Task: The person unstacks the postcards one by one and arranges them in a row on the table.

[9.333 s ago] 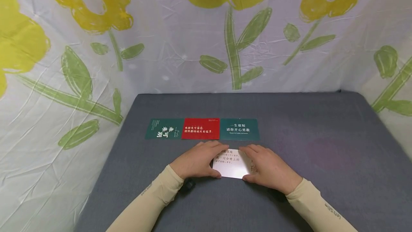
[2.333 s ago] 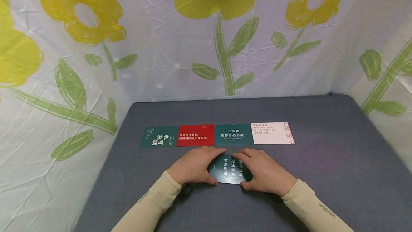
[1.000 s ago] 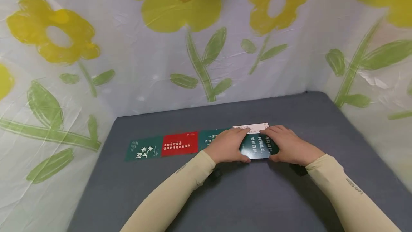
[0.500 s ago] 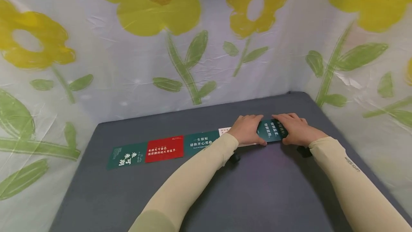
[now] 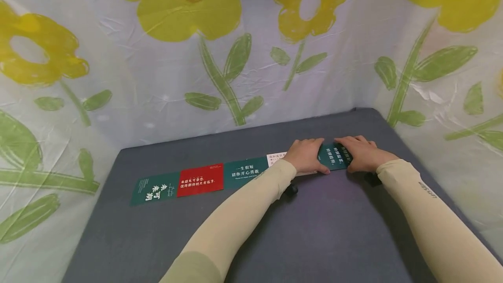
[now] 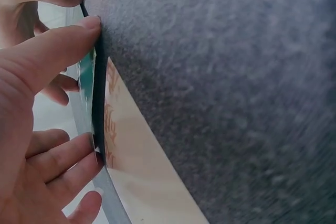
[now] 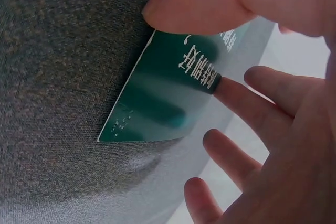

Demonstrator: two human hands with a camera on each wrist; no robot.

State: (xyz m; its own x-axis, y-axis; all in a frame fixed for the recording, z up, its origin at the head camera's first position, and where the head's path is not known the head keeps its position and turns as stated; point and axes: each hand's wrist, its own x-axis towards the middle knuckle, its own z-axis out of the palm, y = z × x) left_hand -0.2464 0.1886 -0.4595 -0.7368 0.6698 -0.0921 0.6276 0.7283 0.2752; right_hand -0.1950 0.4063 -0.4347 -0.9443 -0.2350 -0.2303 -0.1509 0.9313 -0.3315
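Note:
A dark green card point(image 5: 332, 157) with white lettering lies between both hands at the right end of a row of cards. My left hand point(image 5: 305, 157) pinches its left side, thumb at the near edge and fingers at the far edge. At the opposite side my right hand point(image 5: 365, 156) pinches it likewise; the right wrist view shows the thumb over the near edge of the green card point(image 7: 142, 98). A white card point(image 5: 276, 157) with brown lettering sits left of it, partly hidden by my left hand. In the left wrist view a narrow dark strip separates the white card point(image 6: 136, 166) from the green one.
Leftward in the row are a green card point(image 5: 245, 170), a red card point(image 5: 200, 180) and another green card point(image 5: 154, 189). They lie on a grey cloth-covered table point(image 5: 314, 230). A flower-printed curtain point(image 5: 157, 108) stands behind its far edge.
The white card was set down at the row's right end. Both hands then carried the green card from in front of the row rightward, and it is now lower beside the white card. The view turned right.

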